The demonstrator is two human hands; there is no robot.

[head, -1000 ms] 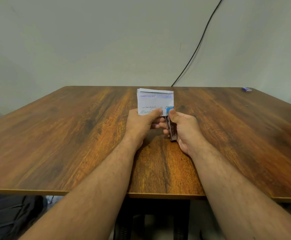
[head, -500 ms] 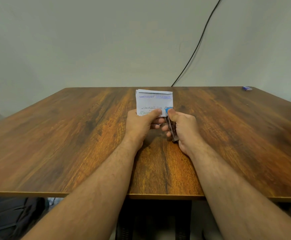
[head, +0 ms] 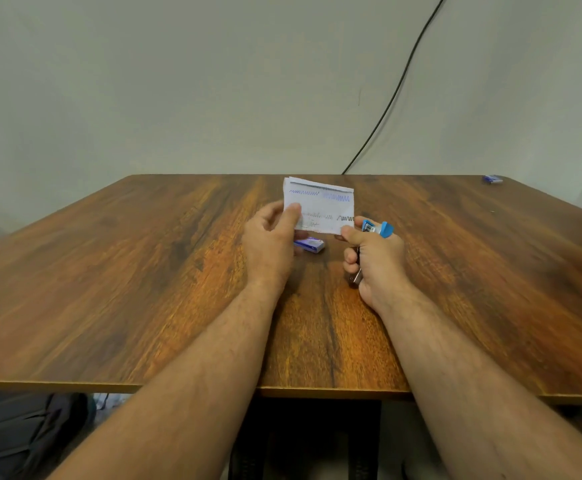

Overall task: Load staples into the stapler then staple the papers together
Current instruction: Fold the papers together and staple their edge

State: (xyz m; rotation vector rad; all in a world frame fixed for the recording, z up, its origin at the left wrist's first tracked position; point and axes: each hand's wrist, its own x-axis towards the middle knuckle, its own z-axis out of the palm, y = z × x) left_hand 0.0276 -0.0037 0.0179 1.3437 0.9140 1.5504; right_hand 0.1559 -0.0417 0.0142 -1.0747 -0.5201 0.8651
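A person sat at a wooden bench (head: 144,271), both bare forearms reaching forward. The left hand (head: 270,242) was closed in a pinch on the left edge of a small stack of papers (head: 320,207), thumb on the front, holding them upright above the bench. Just beyond that hand, under the papers, lay a small staple box (head: 312,244). The right hand (head: 374,254) was clenched around a blue and metal stapler (head: 376,228), its blue head poking out above the thumb, just beside the papers' lower right corner.

The one-sided pinch could let the sheets fan or slip out of line, so any staple might catch only some of them. The stapler's mouth was hidden by the thumb, so whether it touched the papers, or whether a staple was already in, could not be told. The writing was too small to read. A small blue object (head: 493,179) lay far beyond the right hand.
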